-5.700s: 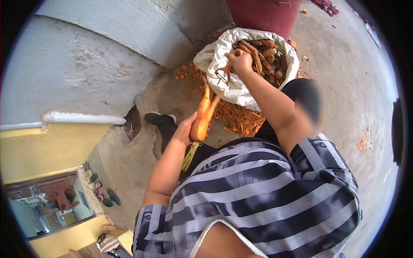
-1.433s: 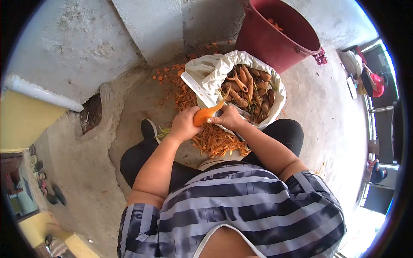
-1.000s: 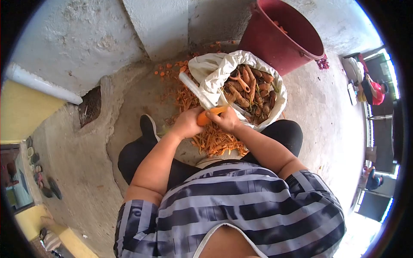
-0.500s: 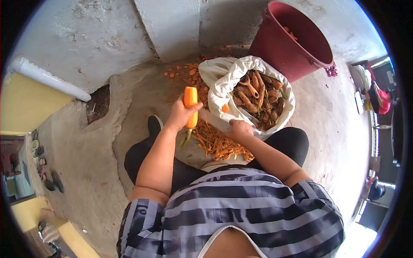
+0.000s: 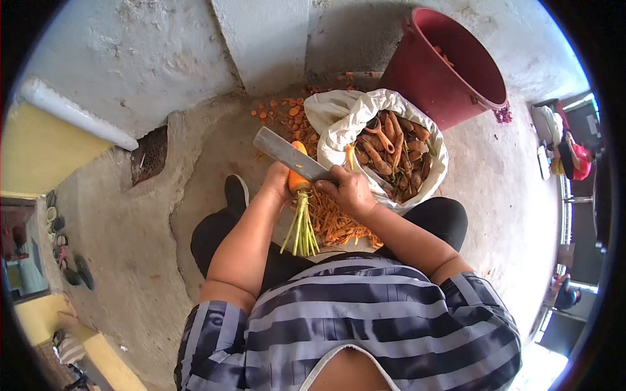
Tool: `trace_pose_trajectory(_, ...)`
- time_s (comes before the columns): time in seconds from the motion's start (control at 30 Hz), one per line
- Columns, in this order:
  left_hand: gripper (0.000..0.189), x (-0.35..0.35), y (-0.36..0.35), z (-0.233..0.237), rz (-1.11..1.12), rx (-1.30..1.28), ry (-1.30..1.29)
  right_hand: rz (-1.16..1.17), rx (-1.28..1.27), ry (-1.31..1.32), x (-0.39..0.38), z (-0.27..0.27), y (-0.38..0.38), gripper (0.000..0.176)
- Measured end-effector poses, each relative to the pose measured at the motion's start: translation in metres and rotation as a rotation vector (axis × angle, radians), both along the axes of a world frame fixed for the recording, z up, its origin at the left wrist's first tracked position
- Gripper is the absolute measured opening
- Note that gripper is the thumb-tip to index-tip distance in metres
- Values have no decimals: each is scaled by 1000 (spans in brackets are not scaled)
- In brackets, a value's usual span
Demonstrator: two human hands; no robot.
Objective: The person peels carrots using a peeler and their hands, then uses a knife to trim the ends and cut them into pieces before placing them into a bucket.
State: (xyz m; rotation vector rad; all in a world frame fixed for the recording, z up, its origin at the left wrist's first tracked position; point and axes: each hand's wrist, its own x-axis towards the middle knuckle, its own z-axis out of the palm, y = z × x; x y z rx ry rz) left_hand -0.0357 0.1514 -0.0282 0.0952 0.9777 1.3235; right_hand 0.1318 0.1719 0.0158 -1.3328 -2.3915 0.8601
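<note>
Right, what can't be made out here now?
All in the head view:
knife handle: hidden by the right hand
middle of the carrot: behind the knife
fingertips of the left hand: behind the carrot
red bucket bottom: behind its wall
contents low in the sack: under the top roots
person at the right edge: too small

A broad grey knife (image 5: 290, 154) slants across an orange carrot (image 5: 298, 182) topped with green stalks (image 5: 302, 225).

Daylight is bright and soft. It enters from the right edge, where the openings are overexposed and the floor (image 5: 502, 189) turns pale. Under the bucket (image 5: 433, 72) the shading is weak. The round lens bends the wall (image 5: 143, 58), and corners are black. The centre looks quite sharp.
</note>
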Motion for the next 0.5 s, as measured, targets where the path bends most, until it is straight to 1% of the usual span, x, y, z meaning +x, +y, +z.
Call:
trace_pose_trajectory(0.03,23,-1,1,-1,-5,-34,-33,10,35,0,-1,0,0,39)
trace_pose_trajectory(0.13,39,-3,2,0,4,-6,20,37,107,-24,-3,-2,0,37)
trace_pose_trajectory(0.2,41,-5,8,-17,-4,-67,-55,46,110,-70,-5,-4,0,36)
trace_pose_trajectory(0.3,42,-4,12,-34,11,-143,-103,56,215,-121,-9,-14,-6,35)
trace_pose_trajectory(0.4,41,-3,12,-34,50,-165,-84,101,117,-200,-11,-10,3,34)
trace_pose_trajectory(0.43,41,-2,13,-32,63,-164,-72,139,163,-155,-9,-6,6,37)
trace_pose_trajectory(0.5,41,1,13,-27,80,-122,-158,220,253,-68,-4,0,11,45)
